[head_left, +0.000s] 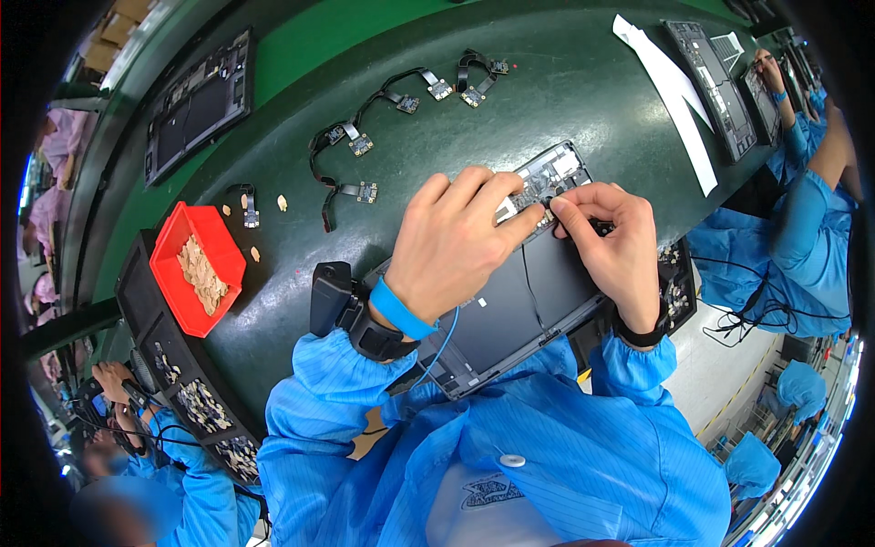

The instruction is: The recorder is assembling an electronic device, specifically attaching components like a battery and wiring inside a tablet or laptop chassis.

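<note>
An opened laptop base (488, 333) lies tilted in front of me, its dark lower panel toward my body and its circuit board (567, 169) at the far side. My left hand (460, 239) rests over the board with bent fingers, thumb and fingertips closed down on it. What they grip is hidden. From the right, my right hand (612, 239) pinches thumb and forefinger together beside the left thumb. Something small and dark is at those fingertips, too small to name. A blue wrist strap (401, 312) with a thin cord circles my left wrist.
Small boards on black ribbon cables (361, 144) lie beyond my hands. At left, a red bin (173, 264) of tan pieces stands by a black compartment tray (150, 319). Another parts tray (676, 287) is at right. White paper strips (670, 87) and other laptop bases (715, 91) lie farther off.
</note>
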`<control>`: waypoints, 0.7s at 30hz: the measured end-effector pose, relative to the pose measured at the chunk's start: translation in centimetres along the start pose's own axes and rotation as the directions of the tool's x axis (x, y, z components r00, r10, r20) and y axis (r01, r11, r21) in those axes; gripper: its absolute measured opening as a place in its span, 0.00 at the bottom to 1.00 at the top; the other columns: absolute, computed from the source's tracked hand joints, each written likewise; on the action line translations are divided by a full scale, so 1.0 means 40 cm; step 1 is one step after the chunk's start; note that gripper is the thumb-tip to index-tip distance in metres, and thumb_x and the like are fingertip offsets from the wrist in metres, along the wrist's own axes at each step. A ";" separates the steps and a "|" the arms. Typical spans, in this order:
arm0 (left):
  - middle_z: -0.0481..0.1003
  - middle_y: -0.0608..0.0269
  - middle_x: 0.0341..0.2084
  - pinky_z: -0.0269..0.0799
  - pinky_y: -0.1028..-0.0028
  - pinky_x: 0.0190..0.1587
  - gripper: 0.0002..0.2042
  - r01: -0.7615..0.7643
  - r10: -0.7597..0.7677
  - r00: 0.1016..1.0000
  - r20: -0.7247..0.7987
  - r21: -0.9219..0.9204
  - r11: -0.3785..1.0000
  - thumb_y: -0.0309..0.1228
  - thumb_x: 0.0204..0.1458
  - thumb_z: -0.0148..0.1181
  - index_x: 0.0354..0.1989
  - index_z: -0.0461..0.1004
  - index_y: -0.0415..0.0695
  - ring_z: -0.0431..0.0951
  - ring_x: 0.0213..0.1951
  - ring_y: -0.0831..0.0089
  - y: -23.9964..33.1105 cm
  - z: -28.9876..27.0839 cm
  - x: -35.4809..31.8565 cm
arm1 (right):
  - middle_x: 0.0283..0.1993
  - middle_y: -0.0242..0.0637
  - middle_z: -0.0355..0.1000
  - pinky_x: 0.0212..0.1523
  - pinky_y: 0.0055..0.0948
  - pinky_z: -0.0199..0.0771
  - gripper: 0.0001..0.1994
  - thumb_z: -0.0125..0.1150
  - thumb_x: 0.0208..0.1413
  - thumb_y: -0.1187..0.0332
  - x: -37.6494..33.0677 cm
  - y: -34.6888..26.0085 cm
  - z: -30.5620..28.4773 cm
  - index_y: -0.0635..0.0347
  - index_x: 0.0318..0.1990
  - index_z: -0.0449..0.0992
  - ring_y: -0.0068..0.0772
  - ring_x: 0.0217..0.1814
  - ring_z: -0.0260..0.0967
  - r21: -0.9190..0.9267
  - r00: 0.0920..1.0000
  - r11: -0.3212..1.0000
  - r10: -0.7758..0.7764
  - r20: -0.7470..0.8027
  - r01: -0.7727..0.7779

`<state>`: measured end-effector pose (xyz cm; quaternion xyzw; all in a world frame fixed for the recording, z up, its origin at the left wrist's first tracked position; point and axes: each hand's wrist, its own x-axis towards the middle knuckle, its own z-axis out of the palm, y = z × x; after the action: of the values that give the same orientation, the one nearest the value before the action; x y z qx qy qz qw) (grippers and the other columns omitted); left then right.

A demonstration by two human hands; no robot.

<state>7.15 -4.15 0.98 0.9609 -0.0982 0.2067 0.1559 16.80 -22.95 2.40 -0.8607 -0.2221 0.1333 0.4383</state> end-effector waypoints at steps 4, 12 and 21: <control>0.76 0.73 0.44 0.69 0.70 0.39 0.18 0.007 -0.007 1.000 -0.008 -0.027 1.000 0.26 0.44 0.65 0.45 0.86 0.60 0.77 0.45 0.72 0.000 0.003 0.003 | 0.24 0.38 0.81 0.43 0.31 0.71 0.09 0.68 0.58 0.67 0.003 -0.004 -0.005 0.65 0.32 0.84 0.33 0.28 0.74 -0.010 1.000 1.000 0.001 0.018 -0.001; 0.75 0.72 0.43 0.70 0.70 0.39 0.18 0.029 -0.029 1.000 -0.004 -0.015 0.999 0.25 0.45 0.61 0.44 0.86 0.59 0.76 0.45 0.71 0.013 0.005 0.012 | 0.23 0.40 0.81 0.38 0.30 0.73 0.08 0.67 0.58 0.69 0.007 -0.016 -0.012 0.66 0.33 0.84 0.31 0.26 0.76 0.000 1.000 1.000 -0.003 0.030 0.003; 0.78 0.71 0.44 0.68 0.67 0.47 0.16 0.083 -0.090 0.992 0.083 0.084 0.993 0.25 0.47 0.63 0.44 0.85 0.55 0.77 0.47 0.69 0.071 -0.042 0.037 | 0.39 0.40 0.83 0.35 0.21 0.75 0.17 0.64 0.63 0.74 -0.020 0.026 -0.080 0.71 0.57 0.76 0.23 0.36 0.80 0.311 0.998 0.949 -0.052 0.019 0.044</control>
<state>7.13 -6.41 3.82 0.9778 -0.0549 0.1614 0.1215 17.73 -26.11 3.42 -0.7736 -0.2250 0.1674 0.5683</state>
